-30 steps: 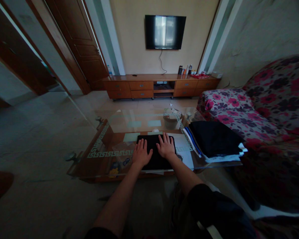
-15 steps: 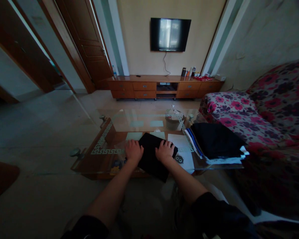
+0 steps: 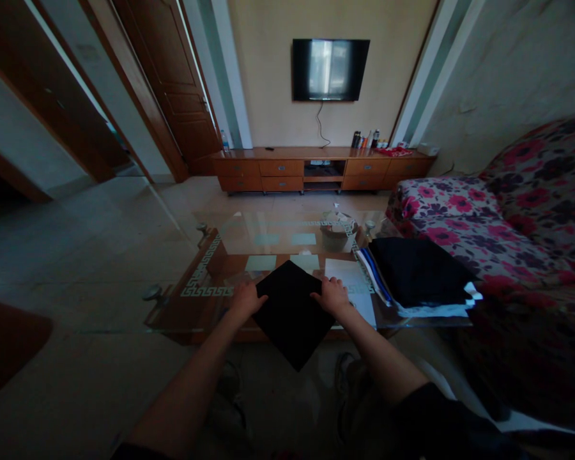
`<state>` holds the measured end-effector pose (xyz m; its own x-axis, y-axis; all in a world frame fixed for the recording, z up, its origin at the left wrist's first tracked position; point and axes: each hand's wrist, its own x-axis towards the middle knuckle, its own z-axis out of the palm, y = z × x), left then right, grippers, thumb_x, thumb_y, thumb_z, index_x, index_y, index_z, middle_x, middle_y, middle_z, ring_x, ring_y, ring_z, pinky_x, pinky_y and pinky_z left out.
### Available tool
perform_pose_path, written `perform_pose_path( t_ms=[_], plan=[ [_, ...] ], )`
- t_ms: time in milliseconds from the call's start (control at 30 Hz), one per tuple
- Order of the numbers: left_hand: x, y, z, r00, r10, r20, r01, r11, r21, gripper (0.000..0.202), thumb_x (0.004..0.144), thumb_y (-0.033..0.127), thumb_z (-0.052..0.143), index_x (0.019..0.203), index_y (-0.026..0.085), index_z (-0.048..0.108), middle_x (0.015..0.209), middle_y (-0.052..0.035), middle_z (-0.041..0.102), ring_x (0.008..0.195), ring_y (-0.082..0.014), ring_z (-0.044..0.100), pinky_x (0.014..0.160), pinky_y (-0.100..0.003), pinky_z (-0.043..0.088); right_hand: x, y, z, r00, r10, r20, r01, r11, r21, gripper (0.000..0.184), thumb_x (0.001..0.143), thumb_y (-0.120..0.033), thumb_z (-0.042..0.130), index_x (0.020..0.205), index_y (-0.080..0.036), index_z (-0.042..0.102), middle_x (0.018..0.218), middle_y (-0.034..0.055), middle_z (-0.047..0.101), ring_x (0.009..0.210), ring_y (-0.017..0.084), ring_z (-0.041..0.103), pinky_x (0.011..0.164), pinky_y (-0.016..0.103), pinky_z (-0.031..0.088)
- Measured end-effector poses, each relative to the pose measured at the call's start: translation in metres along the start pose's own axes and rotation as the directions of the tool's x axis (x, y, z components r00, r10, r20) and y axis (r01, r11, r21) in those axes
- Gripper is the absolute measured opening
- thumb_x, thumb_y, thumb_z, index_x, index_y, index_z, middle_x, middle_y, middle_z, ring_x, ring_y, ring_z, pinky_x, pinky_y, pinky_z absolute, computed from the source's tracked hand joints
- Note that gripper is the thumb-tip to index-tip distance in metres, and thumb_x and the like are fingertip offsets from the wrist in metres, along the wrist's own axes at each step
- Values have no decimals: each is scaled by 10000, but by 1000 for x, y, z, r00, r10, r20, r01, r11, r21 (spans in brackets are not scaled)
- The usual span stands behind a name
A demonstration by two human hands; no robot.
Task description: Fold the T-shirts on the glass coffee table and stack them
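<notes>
On my feed, left hand (image 3: 247,300) and right hand (image 3: 334,296) have fingers gripping opposite corners of a square black cloth (image 3: 294,316), seemingly folded, left of, not on, the black-topped cloth stack (image 3: 421,275).

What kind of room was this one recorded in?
Most likely a living room in a home: a television hangs on the wall above a long low cabinet, and a flower-patterned sofa stands beside the glass table.

black right sleeve (image 3: 441,418), short, at five o'clock; dark left sleeve (image 3: 141,452) at seven; pale-edged dark shoes (image 3: 344,370) flanking six
</notes>
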<state>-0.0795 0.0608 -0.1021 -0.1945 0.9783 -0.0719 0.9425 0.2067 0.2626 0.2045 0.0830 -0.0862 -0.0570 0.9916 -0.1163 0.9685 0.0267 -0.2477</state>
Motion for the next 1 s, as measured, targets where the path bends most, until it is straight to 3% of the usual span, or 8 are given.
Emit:
perform_pose_path(
  t_ms=[167, 267, 367, 533, 667, 767, 867, 1000],
  plan=[
    [15, -3, -10, 989, 83, 126, -35, 940, -341, 216, 683, 371, 754, 823, 212, 710, 942, -124, 757, 942, -313, 714, 861, -391, 521, 9, 21, -10, 976, -51, 210, -2, 969, 246, 451, 758, -433, 805, 1087, -144, 696, 1097, 147, 731, 1029, 299, 692, 862, 353, 525],
    [13, 2, -28, 976, 176, 126, -78, 829, -554, 260, 680, 374, 765, 879, 210, 733, 921, -74, 758, 892, -270, 708, 820, -357, 533, 11, 31, -23, 931, -126, 342, -82, 842, 533, 421, 714, -326, 821, 1067, -148, 678, 971, 84, 751, 863, 252, 722, 748, 320, 557],
    [6, 9, -52, 973, 223, 58, -96, 624, -775, 361, 639, 379, 837, 935, 199, 734, 931, -64, 753, 872, -246, 698, 789, -332, 540, 7, 38, -42, 888, -270, 372, -153, 590, 793, 581, 675, -283, 856, 1193, -175, 617, 1011, 52, 756, 855, 224, 728, 755, 318, 585],
    [-4, 20, -84, 999, 11, -40, -42, 219, -975, 580, 576, 343, 922, 1099, 207, 708, 1016, -65, 753, 895, -235, 714, 815, -343, 568, -8, 33, -69, 818, -484, 312, -227, 227, 947, 552, 725, -337, 855, 1217, -189, 653, 1185, 82, 742, 1011, 217, 722, 960, 352, 558],
    [-18, 34, -84, 990, 78, 114, 126, -164, -978, 683, 782, 711, 660, 1225, 192, 679, 1090, -128, 755, 1080, -328, 701, 926, -478, 572, -15, 22, -77, 868, -411, 280, -304, 6, 953, 465, 804, -351, 800, 1226, -216, 660, 1123, 67, 765, 940, 210, 740, 911, 359, 576],
    [-30, 46, -74, 938, 252, 239, 283, -155, -947, 837, 839, 833, 397, 1275, 169, 660, 1139, -154, 747, 1206, -376, 649, 991, -543, 540, -11, 22, -80, 870, -351, 346, -393, -71, 917, 350, 845, -363, 743, 1135, -177, 684, 983, 85, 781, 839, 239, 748, 844, 393, 593],
    [-34, 55, -67, 893, 312, 324, 373, -108, -922, 647, 841, 626, 523, 1234, 132, 669, 1135, -161, 751, 1217, -383, 645, 1029, -555, 522, -3, 30, -83, 903, -282, 324, -363, -99, 927, 329, 863, -419, 681, 1056, -153, 698, 929, 105, 780, 874, 276, 749, 879, 417, 579],
    [-31, 65, -66, 925, 257, 280, 338, -217, -916, 533, 723, 364, 586, 1190, 120, 668, 1163, -142, 749, 1194, -370, 661, 1024, -552, 542, -4, 34, -79, 970, -180, 166, -185, -92, 978, 668, 928, -705, 394, 1251, -180, 650, 1154, 126, 753, 1105, 306, 699, 944, 450, 543]
  ],
)
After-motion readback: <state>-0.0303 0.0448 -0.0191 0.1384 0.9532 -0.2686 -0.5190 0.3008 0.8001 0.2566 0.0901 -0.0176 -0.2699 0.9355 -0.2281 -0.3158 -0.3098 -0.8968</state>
